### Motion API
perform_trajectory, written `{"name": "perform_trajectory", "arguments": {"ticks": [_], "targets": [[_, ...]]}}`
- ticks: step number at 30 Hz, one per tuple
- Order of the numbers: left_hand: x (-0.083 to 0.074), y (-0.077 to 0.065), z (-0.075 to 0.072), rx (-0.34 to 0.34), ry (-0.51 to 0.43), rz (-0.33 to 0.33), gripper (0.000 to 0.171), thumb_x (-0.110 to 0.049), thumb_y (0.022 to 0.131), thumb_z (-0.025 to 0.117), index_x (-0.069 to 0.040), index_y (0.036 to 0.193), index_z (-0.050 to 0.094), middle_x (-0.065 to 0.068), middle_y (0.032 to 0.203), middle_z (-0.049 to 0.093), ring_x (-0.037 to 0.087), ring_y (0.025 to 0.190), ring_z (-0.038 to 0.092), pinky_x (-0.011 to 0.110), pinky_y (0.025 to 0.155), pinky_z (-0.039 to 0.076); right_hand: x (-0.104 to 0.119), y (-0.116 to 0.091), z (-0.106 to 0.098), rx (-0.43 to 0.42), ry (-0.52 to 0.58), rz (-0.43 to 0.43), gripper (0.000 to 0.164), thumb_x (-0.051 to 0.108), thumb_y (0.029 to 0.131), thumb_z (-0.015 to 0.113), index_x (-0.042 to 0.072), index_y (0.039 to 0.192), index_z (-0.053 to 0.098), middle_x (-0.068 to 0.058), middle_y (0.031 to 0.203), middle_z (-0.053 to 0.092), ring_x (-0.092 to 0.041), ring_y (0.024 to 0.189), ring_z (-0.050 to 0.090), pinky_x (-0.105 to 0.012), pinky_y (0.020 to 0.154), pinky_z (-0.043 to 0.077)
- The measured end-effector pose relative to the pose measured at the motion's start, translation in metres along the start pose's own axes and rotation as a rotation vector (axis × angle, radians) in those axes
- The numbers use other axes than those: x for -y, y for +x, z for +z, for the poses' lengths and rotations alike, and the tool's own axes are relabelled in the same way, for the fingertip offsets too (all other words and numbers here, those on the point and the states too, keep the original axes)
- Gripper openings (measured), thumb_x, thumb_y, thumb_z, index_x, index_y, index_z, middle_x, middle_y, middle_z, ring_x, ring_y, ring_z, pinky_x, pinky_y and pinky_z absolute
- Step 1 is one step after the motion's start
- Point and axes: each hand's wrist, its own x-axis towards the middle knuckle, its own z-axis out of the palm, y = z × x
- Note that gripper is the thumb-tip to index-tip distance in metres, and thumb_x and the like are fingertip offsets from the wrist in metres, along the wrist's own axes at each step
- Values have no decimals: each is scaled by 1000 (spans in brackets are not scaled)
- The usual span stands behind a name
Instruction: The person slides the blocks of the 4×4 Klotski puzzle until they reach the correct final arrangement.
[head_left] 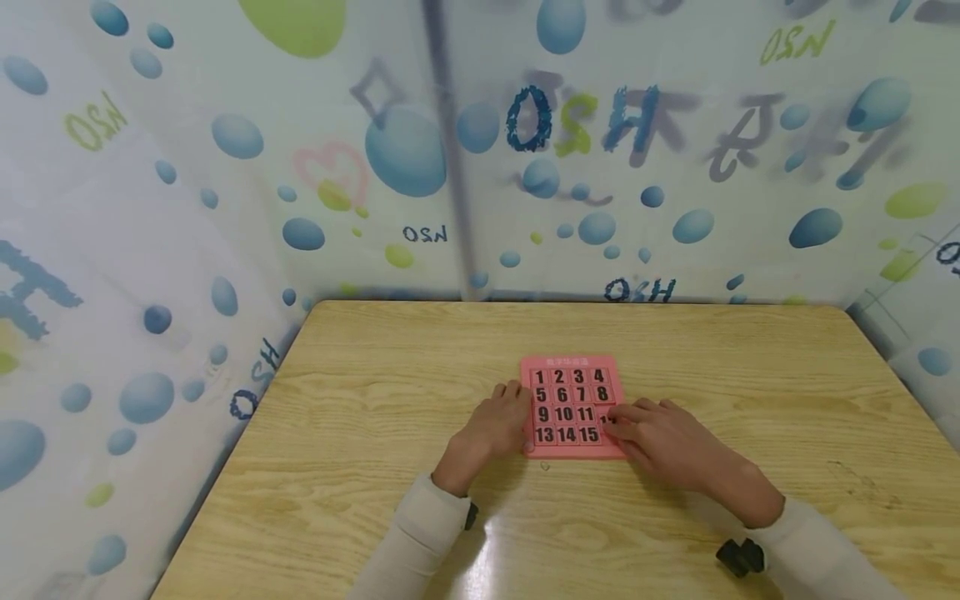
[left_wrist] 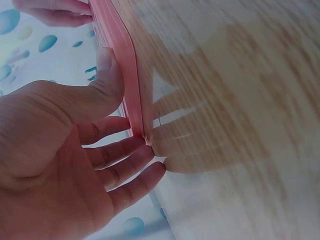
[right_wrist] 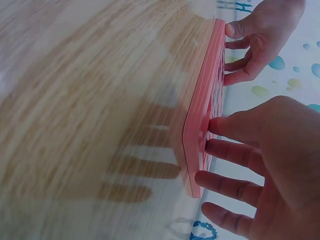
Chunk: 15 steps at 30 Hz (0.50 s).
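Note:
A pink number slide puzzle (head_left: 573, 452) lies flat on the table, black numerals on its tiles. Its rows run from 1 down to 15 at the bottom. My left hand (head_left: 497, 423) holds the puzzle's near left corner, with the thumb (left_wrist: 107, 75) on the near edge and fingers along the left side. On the right, my right hand (head_left: 671, 442) reaches over the frame, thumb and index fingertip on a partly hidden tile (head_left: 605, 421) beginning with 1. That tile sits between the third and fourth rows, beside 11 and 15. The other right fingers extend near the puzzle's right rim.
The puzzle rests on a wood-grain table (head_left: 405, 358). Behind and to the left stand walls (head_left: 510, 192) printed with blue and green bubbles and letters. A dark wrist strap piece (head_left: 741, 557) shows below my right sleeve.

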Motion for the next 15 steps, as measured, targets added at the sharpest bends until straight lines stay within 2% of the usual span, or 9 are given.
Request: {"name": "perform_trajectory", "arguments": {"ticks": [15], "targets": [[-1, 0, -1, 20, -3, -10, 64, -21, 88, 75, -4, 142, 45, 10, 135, 47, 22, 115, 46, 36, 95, 49, 1, 2, 1, 55, 27, 80, 33, 23, 97, 63, 13, 128, 69, -9, 133, 62, -32, 117, 60, -54, 86, 52]]}}
